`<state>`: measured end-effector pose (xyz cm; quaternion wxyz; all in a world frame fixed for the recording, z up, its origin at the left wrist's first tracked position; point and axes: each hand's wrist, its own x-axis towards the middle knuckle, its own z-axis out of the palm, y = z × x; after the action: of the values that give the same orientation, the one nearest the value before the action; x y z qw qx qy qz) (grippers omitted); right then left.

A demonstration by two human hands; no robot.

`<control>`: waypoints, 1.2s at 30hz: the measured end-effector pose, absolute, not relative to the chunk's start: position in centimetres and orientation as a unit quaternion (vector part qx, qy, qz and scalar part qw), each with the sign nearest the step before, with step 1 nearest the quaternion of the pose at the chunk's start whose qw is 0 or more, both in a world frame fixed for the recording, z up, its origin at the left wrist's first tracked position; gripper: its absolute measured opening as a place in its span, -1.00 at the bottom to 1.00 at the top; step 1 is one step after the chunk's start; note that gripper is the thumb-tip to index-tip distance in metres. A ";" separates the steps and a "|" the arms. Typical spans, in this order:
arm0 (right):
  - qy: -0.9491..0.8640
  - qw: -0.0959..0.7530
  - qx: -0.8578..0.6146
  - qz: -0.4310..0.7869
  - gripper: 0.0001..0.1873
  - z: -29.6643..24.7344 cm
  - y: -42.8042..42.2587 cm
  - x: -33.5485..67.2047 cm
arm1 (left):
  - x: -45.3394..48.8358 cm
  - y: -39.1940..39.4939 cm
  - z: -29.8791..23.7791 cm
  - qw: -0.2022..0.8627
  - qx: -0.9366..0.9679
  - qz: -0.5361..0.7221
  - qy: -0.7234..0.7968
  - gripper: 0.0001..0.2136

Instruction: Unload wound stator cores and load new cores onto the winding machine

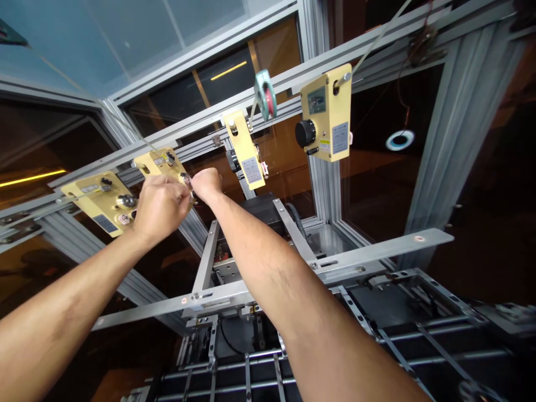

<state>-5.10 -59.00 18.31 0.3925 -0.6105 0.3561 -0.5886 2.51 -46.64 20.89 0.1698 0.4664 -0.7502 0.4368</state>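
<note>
Both my arms reach up to a row of yellow tensioner units on an aluminium rail. My left hand is closed in a pinch against the second yellow unit from the left. My right hand is closed too, fingertips meeting the left hand at a small metal knob on that unit. What the fingers grip is too small to name. Another yellow unit with knobs sits just left of my left hand.
Further right on the rail hang a narrow yellow unit, a teal and red spool, and a larger yellow unit with a black dial. Below lies a metal frame with crossbars. Dark glass panels surround it.
</note>
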 end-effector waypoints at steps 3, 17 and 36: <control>0.378 0.377 -0.598 -0.598 -0.82 18.6 -58.0 -6.0 | 3.4 -46.4 19.1 0.206 0.450 0.430 -0.755 -0.82; 0.267 0.411 -0.650 -0.581 -0.92 19.1 -58.6 -6.5 | 3.6 -43.2 17.6 0.086 0.376 0.459 -0.800 -0.79; 0.327 0.267 -0.706 -0.568 -0.81 20.3 -56.0 -8.3 | 2.7 -41.2 16.4 0.158 0.375 0.427 -0.807 -0.80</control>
<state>-8.30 -55.99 20.26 0.2673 -0.7064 0.3267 -0.5682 2.66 -41.19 16.41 0.1584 0.3747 -0.8073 0.4275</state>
